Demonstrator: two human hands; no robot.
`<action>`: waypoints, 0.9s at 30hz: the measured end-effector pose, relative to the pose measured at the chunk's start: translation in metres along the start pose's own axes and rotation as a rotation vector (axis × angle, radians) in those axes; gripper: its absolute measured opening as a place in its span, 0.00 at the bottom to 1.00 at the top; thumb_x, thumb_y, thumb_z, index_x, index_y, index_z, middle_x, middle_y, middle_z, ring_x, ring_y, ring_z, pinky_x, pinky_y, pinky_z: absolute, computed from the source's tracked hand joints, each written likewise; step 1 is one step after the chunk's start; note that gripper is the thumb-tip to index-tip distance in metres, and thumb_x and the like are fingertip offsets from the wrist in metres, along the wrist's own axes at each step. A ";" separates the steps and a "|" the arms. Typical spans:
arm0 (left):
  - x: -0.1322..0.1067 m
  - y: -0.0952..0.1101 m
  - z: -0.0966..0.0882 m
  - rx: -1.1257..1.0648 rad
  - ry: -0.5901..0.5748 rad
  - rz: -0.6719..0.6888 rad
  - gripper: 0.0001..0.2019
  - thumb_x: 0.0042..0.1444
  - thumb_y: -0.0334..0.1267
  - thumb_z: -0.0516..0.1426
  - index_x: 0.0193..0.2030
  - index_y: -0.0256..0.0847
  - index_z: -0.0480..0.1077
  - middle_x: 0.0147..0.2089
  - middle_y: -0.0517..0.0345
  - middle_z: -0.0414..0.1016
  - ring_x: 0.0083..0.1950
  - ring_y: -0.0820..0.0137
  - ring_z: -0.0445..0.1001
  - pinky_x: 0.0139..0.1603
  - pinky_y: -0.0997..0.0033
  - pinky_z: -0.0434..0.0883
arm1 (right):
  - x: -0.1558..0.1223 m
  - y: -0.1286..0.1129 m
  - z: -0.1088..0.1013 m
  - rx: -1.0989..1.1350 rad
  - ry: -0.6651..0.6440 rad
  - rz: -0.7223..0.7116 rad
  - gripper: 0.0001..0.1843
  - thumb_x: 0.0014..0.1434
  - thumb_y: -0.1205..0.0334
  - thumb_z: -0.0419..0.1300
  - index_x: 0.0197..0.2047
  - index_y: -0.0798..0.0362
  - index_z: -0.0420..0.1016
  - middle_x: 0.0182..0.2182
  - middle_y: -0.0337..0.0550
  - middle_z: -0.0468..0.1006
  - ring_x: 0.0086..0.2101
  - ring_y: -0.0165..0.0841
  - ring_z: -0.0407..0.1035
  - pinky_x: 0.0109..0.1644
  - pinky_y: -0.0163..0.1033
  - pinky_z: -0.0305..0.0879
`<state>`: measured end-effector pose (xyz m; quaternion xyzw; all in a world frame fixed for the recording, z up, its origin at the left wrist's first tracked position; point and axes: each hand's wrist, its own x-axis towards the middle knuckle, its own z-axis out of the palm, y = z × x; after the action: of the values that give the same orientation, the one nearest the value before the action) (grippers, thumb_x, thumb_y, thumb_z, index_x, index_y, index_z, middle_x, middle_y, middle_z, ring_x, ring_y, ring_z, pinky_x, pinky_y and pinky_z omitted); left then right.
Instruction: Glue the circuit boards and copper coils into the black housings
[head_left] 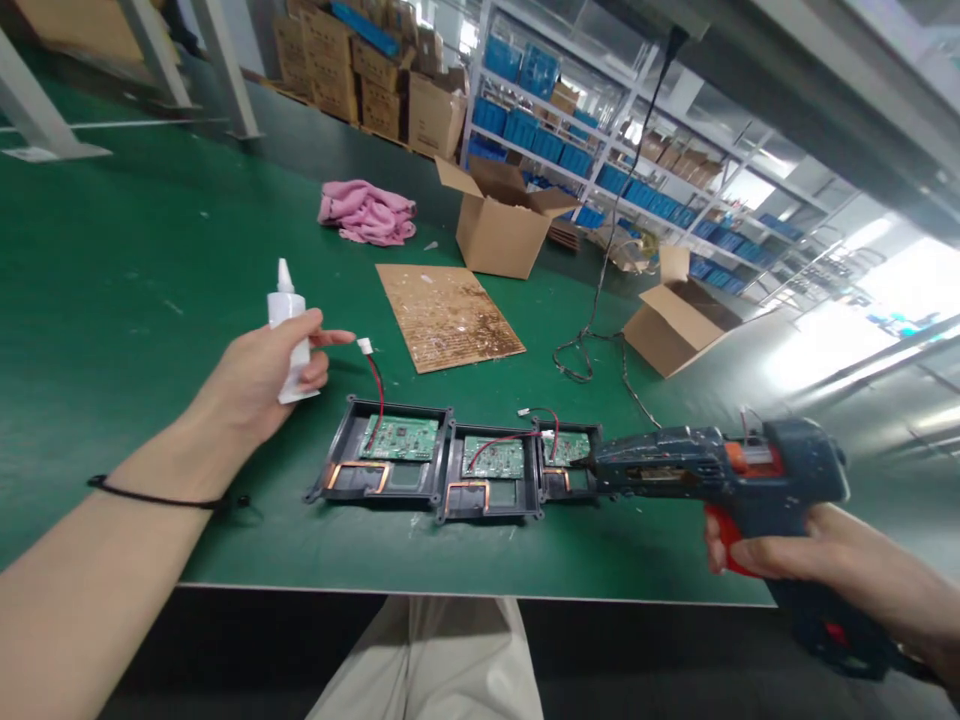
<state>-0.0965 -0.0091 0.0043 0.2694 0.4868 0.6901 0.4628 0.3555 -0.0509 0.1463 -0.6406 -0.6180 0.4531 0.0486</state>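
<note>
My left hand [259,375] is wrapped round a white glue tube [283,308] with its nozzle pointing up. Its forefinger reaches out beside a white connector [365,346] on red and black wires. In my right hand [817,550] is a dark blue hot glue gun [675,465], a finger at its red trigger. The gun's tip lies over the right black housing [571,490]. The middle housing [491,512] and the left housing [337,440] stand beside it in a row. Each holds a green circuit board [401,438] and a copper coil.
A stained cardboard sheet [450,318] lies beyond the housings on the green table [150,280]. Behind are a pink cloth [367,212] and an open carton [499,235]. Another carton [675,325] sits right, near a hanging black cable [606,250]. Shelves with blue bins [547,145] stand farther back.
</note>
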 end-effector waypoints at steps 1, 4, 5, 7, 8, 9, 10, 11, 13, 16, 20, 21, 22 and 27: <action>0.001 0.000 0.000 -0.003 0.000 -0.001 0.05 0.54 0.32 0.55 0.30 0.35 0.62 0.30 0.53 0.75 0.14 0.84 0.56 0.10 0.82 0.51 | 0.001 0.001 0.001 -0.006 -0.005 -0.016 0.11 0.44 0.52 0.64 0.28 0.51 0.77 0.26 0.39 0.76 0.29 0.33 0.68 0.33 0.34 0.64; 0.000 0.001 0.002 0.022 0.005 0.002 0.04 0.53 0.30 0.54 0.29 0.35 0.62 0.29 0.53 0.74 0.14 0.83 0.57 0.10 0.82 0.52 | 0.007 0.004 0.007 -0.023 -0.024 -0.044 0.08 0.45 0.57 0.62 0.28 0.51 0.75 0.27 0.38 0.75 0.29 0.32 0.67 0.34 0.34 0.63; -0.001 0.001 0.002 0.032 0.013 0.005 0.04 0.53 0.30 0.54 0.29 0.35 0.62 0.28 0.53 0.74 0.14 0.82 0.57 0.10 0.82 0.52 | 0.009 0.004 0.010 -0.025 -0.032 -0.056 0.07 0.46 0.58 0.61 0.28 0.51 0.75 0.27 0.38 0.75 0.29 0.32 0.67 0.34 0.34 0.63; -0.002 0.001 0.003 0.043 0.027 0.009 0.03 0.53 0.29 0.54 0.29 0.35 0.63 0.29 0.53 0.74 0.14 0.82 0.56 0.10 0.82 0.53 | 0.012 0.006 0.013 -0.027 -0.043 -0.074 0.05 0.46 0.60 0.60 0.27 0.52 0.73 0.27 0.38 0.74 0.30 0.32 0.67 0.35 0.35 0.63; -0.002 0.001 0.003 0.044 0.033 0.009 0.03 0.53 0.28 0.54 0.29 0.35 0.63 0.29 0.54 0.74 0.14 0.82 0.56 0.10 0.82 0.53 | 0.014 0.007 0.014 -0.033 -0.045 -0.081 0.05 0.46 0.60 0.59 0.27 0.52 0.73 0.26 0.38 0.74 0.30 0.32 0.66 0.35 0.35 0.63; -0.002 0.001 0.004 0.044 0.037 0.008 0.03 0.53 0.28 0.54 0.29 0.35 0.62 0.29 0.54 0.74 0.15 0.82 0.56 0.10 0.82 0.53 | 0.015 0.007 0.015 -0.043 -0.047 -0.087 0.05 0.46 0.60 0.59 0.27 0.52 0.72 0.27 0.38 0.73 0.30 0.33 0.66 0.35 0.36 0.63; -0.003 0.001 0.004 0.044 0.036 0.006 0.03 0.53 0.28 0.54 0.30 0.36 0.62 0.29 0.54 0.74 0.15 0.82 0.56 0.10 0.82 0.53 | 0.016 0.008 0.015 -0.058 -0.052 -0.091 0.05 0.46 0.60 0.59 0.27 0.52 0.72 0.27 0.39 0.73 0.30 0.34 0.67 0.35 0.37 0.63; -0.003 0.001 0.003 0.044 0.035 0.004 0.03 0.53 0.28 0.54 0.30 0.36 0.62 0.29 0.54 0.74 0.15 0.82 0.56 0.11 0.82 0.53 | 0.017 0.009 0.015 -0.075 -0.054 -0.092 0.05 0.46 0.60 0.59 0.27 0.52 0.72 0.27 0.39 0.73 0.31 0.34 0.67 0.36 0.37 0.63; -0.002 0.001 0.003 0.049 0.032 0.005 0.03 0.54 0.29 0.54 0.31 0.37 0.62 0.29 0.55 0.75 0.15 0.82 0.55 0.11 0.83 0.53 | 0.019 0.010 0.014 -0.104 -0.055 -0.092 0.05 0.46 0.60 0.58 0.27 0.51 0.72 0.28 0.39 0.73 0.31 0.34 0.66 0.36 0.38 0.63; -0.002 0.001 0.003 0.059 0.022 0.004 0.03 0.55 0.30 0.54 0.31 0.37 0.61 0.29 0.56 0.75 0.16 0.83 0.54 0.12 0.83 0.52 | 0.020 0.012 0.014 -0.115 -0.045 -0.085 0.04 0.46 0.61 0.59 0.27 0.51 0.72 0.28 0.38 0.73 0.31 0.34 0.66 0.35 0.37 0.62; -0.003 0.002 0.003 0.065 0.025 -0.003 0.04 0.55 0.31 0.53 0.30 0.36 0.61 0.29 0.55 0.74 0.16 0.83 0.54 0.13 0.83 0.53 | 0.020 0.013 0.015 -0.100 -0.044 -0.078 0.04 0.46 0.61 0.59 0.27 0.51 0.71 0.28 0.38 0.72 0.30 0.34 0.65 0.34 0.37 0.62; -0.004 0.002 0.004 0.064 0.026 -0.004 0.04 0.55 0.31 0.53 0.30 0.36 0.61 0.30 0.55 0.75 0.16 0.83 0.55 0.13 0.83 0.53 | 0.020 0.012 0.015 -0.096 -0.044 -0.078 0.04 0.46 0.61 0.59 0.26 0.51 0.71 0.28 0.38 0.72 0.30 0.34 0.65 0.34 0.37 0.62; -0.004 0.002 0.004 0.061 0.025 -0.004 0.04 0.55 0.30 0.53 0.30 0.36 0.61 0.30 0.55 0.75 0.16 0.83 0.55 0.13 0.83 0.53 | 0.020 0.012 0.016 -0.096 -0.043 -0.078 0.03 0.46 0.61 0.58 0.26 0.51 0.71 0.28 0.38 0.72 0.30 0.34 0.65 0.34 0.37 0.62; -0.004 0.003 0.006 0.047 0.023 0.011 0.04 0.54 0.30 0.54 0.30 0.37 0.60 0.29 0.56 0.74 0.15 0.83 0.55 0.11 0.83 0.52 | 0.020 0.013 0.017 -0.103 -0.032 -0.070 0.04 0.45 0.61 0.58 0.27 0.51 0.70 0.27 0.38 0.71 0.30 0.33 0.64 0.34 0.37 0.61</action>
<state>-0.0911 -0.0111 0.0097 0.2749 0.5068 0.6839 0.4471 0.3507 -0.0453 0.1178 -0.6127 -0.6634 0.4290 0.0214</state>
